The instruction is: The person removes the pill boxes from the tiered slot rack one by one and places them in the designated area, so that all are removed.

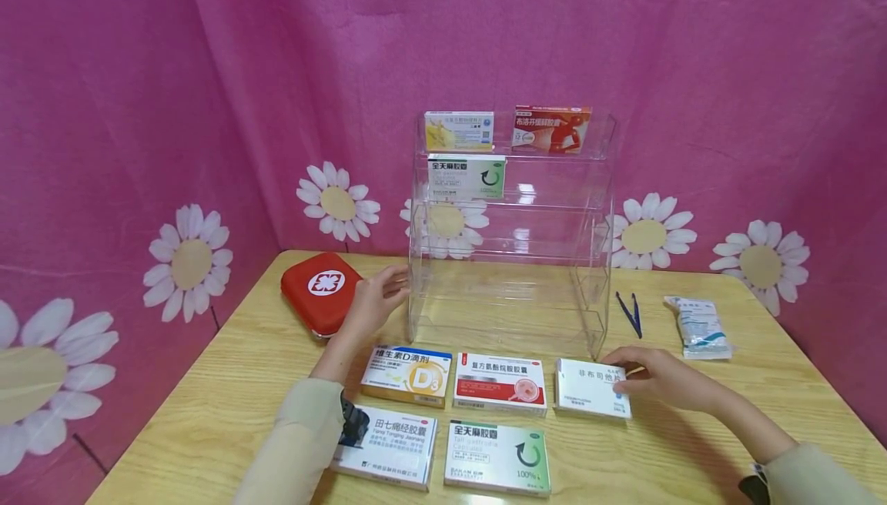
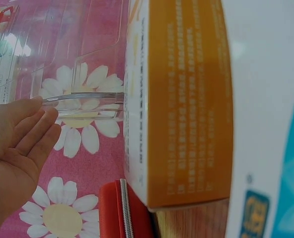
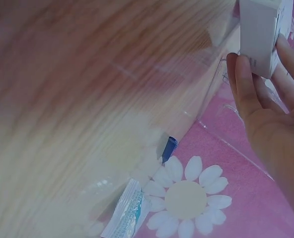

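Scene at a wooden table, seen from beside the seated person. A clear shelf rack stands at the middle, its open tiers facing the person so boxes can be slid in from the front. The top tier carries a yellow box and a red box, upright with labels outward. The tier below carries one green box.

Left hand: relaxed, fingers straight, resting against the rack's left front edge, apparently to steady it. It grasps nothing; the left wrist view shows the flat palm beside the clear wall.

Right hand: on the right end of the white box, which lies flat on the table just in front of the rack's right corner. In the right wrist view the fingers curl round the box's end.

Four more boxes lie label-up in two rows before the person: the D3 box, the red-white box, the near white box, and the near green box.

A red pouch lies left of the rack. Blue tweezers and a sealed packet lie to its right.
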Demonstrator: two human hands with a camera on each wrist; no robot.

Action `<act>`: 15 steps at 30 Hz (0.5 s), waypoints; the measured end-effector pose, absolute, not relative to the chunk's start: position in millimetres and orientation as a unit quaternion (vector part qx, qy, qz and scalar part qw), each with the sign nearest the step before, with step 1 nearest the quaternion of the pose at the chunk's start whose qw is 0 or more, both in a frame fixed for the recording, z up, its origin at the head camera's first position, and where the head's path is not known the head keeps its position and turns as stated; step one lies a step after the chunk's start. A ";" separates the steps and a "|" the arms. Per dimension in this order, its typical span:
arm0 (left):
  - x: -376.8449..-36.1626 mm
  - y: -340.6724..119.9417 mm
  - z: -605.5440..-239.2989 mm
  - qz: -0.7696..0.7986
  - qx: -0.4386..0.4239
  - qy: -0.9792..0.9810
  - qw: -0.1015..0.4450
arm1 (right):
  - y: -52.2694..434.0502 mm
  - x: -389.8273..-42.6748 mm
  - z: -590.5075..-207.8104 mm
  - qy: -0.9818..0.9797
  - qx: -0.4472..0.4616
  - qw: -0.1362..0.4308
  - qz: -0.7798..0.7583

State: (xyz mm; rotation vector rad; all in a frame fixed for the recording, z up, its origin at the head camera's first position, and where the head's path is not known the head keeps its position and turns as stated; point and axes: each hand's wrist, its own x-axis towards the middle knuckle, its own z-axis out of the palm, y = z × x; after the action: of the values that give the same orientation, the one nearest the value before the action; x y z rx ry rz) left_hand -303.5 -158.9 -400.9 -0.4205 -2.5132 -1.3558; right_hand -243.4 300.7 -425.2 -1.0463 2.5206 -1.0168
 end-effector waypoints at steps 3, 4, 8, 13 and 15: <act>-302.8 -158.4 -400.9 -0.464 -0.143 -0.865 0.125 | 300.7 -246.8 -426.5 0.865 -0.357 0.122 -0.331; -302.7 -158.0 -400.9 -0.465 -0.142 -0.865 0.124 | 300.6 -247.7 -427.0 0.867 -0.356 0.124 -0.326; -302.7 -157.8 -401.3 -0.463 -0.143 -0.865 0.127 | 299.9 -249.2 -429.0 0.871 -0.353 0.125 -0.317; -303.0 -158.8 -400.9 -0.462 -0.142 -0.866 0.128 | 299.0 -247.1 -429.3 0.871 -0.355 0.104 -0.323; -302.9 -158.8 -400.6 -0.463 -0.142 -0.865 0.127 | 298.1 -246.0 -427.4 0.877 -0.347 0.087 -0.322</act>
State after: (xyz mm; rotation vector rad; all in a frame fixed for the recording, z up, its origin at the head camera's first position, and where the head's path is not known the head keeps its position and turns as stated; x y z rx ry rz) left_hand -302.9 -158.8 -400.6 -0.4133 -2.5194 -1.3490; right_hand -246.0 298.1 -427.4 -1.0331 2.6119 -0.9600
